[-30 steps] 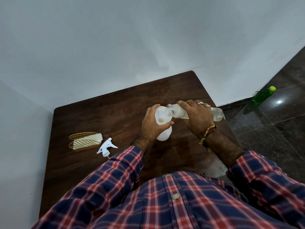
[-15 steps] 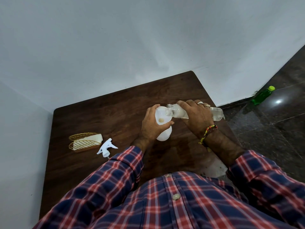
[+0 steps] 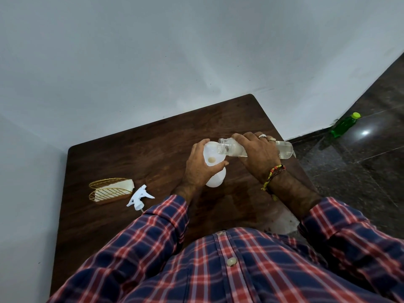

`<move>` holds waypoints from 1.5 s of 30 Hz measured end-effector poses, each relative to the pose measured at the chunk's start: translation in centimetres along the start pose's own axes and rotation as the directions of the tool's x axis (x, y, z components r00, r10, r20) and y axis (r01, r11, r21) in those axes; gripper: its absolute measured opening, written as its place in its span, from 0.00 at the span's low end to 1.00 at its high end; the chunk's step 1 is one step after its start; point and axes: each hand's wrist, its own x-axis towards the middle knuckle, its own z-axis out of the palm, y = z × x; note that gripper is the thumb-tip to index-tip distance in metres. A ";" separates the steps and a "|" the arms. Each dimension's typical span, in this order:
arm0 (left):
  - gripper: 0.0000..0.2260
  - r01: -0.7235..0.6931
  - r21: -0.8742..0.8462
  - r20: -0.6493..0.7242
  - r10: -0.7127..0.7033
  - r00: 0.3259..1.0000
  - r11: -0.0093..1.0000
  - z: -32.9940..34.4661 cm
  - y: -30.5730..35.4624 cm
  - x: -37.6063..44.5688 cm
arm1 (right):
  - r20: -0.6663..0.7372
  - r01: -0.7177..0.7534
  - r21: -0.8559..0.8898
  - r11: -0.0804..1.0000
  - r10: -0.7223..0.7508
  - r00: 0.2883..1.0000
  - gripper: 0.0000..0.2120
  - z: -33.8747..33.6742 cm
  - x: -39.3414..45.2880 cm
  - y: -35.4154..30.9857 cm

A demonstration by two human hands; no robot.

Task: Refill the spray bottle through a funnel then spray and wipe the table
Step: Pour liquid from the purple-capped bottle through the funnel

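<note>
On the worktop [image 3: 135, 154], the left hand [image 3: 200, 165] wraps its grip round the white funnel [image 3: 213, 156] atop the spray bottle [image 3: 215, 179]. The right hand [image 3: 259, 150] grips a tipped clear bottle [image 3: 231, 147], mouth over the funnel.

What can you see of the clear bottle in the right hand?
The clear bottle is see-through plastic with a threaded, uncapped neck. It lies tipped almost flat, its mouth over the white funnel, its base toward the table's right edge. Clear liquid sits inside. The right hand grips its middle from above.
</note>
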 end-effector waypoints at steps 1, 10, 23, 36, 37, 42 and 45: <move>0.38 0.000 -0.002 0.000 0.000 1.000 1.000 0.0 0.0 0.0 | 0.003 0.000 -0.001 1.000 0.000 1.000 0.29 0.0 0.0 0.0; 0.38 -0.009 -0.002 -0.006 0.009 1.000 1.000 0.0 0.0 0.0 | 0.035 -0.010 0.010 1.000 0.010 0.999 0.30 -0.1 0.1 0.1; 0.37 -0.010 -0.001 -0.011 0.010 1.000 1.000 0.0 0.1 -0.1 | 0.031 -0.007 0.007 1.000 0.006 0.999 0.30 -0.1 0.0 -0.1; 0.37 -0.027 -0.015 -0.021 0.027 0.999 1.000 0.0 0.1 -0.2 | 0.046 -0.014 -0.001 1.000 0.014 0.999 0.31 -0.4 0.1 -0.2; 0.38 -0.031 -0.017 -0.019 0.031 0.999 0.999 -0.1 0.2 -0.2 | 0.039 -0.013 -0.001 1.000 0.013 0.999 0.30 -0.4 0.0 -0.1; 0.40 -0.026 -0.029 0.007 0.026 1.000 0.999 -0.4 0.2 -0.3 | 0.041 -0.010 -0.012 1.000 0.010 0.999 0.31 -0.4 0.0 -0.1; 0.40 -0.027 -0.026 0.006 0.027 1.000 0.999 -0.3 0.2 -0.3 | 0.040 -0.007 -0.010 1.000 0.008 0.999 0.31 -0.4 0.0 -0.1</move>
